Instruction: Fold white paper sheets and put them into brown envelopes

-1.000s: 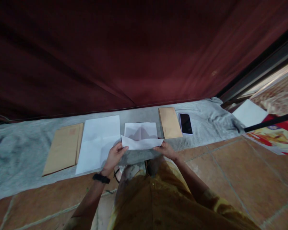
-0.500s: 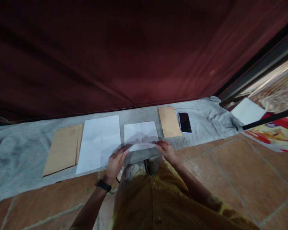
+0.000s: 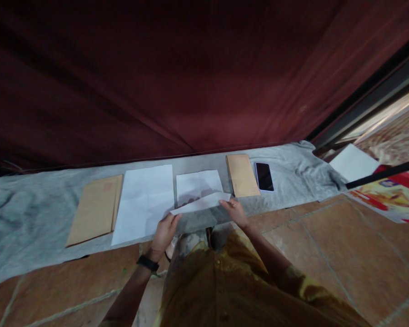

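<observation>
Between my two hands a narrow band of white paper [image 3: 201,203] is stretched, tilted up toward the right. My left hand [image 3: 164,232] pinches its left end between thumb and fingers. At the other end, my right hand [image 3: 236,212] grips the paper near its right corner. Just behind the band lies a white sheet [image 3: 197,180] with hand shadows on it; I cannot tell whether the two are joined. A larger white sheet [image 3: 145,200] with faint creases is left of it. Brown envelopes [image 3: 95,206] lie farther left, and another brown envelope stack [image 3: 242,175] lies to the right.
A dark-screened phone [image 3: 264,176] rests right of the envelopes on a grey cloth [image 3: 293,168]. Dark red fabric [image 3: 191,91] hangs behind the cloth-covered surface. Tiled floor [image 3: 320,236] runs in front. At far right are a black bar and a colourful printed package [image 3: 391,193].
The paper band has flattened from a curved, bunched shape into a straighter strip. Its right end has risen and now sticks out past my right fingertips. Both hands have shifted only slightly.
</observation>
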`<move>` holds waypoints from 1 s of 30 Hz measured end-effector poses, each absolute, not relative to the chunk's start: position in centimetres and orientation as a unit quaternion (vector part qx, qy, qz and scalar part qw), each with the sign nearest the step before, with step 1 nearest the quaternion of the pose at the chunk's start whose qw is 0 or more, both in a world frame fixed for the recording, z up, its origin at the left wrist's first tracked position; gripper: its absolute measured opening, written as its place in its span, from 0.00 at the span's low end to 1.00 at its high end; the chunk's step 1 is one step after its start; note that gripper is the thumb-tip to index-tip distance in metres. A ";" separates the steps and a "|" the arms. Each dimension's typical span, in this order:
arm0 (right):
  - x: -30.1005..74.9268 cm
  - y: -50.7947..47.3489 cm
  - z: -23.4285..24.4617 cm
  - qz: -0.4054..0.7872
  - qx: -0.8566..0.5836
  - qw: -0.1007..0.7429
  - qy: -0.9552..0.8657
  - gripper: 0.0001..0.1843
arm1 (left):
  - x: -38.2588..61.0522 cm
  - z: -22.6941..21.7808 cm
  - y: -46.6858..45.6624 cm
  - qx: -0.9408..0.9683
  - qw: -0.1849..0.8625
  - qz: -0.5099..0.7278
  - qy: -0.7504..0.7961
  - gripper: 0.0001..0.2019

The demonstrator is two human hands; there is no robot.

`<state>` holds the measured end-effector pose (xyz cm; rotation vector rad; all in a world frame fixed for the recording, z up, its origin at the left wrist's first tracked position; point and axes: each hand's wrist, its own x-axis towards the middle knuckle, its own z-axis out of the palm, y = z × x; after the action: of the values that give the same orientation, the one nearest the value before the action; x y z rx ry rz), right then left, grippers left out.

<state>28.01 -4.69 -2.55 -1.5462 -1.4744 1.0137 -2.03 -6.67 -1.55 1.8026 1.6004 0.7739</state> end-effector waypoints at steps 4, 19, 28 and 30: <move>27.3 -3.6 -2.1 0.291 -0.701 0.262 -0.596 0.18 | -1.5 -1.0 -5.2 0.650 0.312 0.296 0.626 0.17; 24.8 1.1 -0.4 0.151 -0.779 0.095 -0.601 0.20 | 1.1 0.6 1.1 0.605 0.179 0.115 0.767 0.13; 24.3 2.0 -1.4 0.121 -0.779 0.100 -0.606 0.23 | 3.2 1.9 1.2 0.597 0.114 0.048 0.793 0.18; 24.3 2.0 -1.7 0.116 -0.781 0.120 -0.602 0.24 | 3.1 1.8 1.4 0.591 0.119 0.046 0.796 0.17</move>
<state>24.25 1.95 -1.67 -2.2813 -1.7593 0.3398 3.09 1.44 1.81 1.7287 2.3272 0.1351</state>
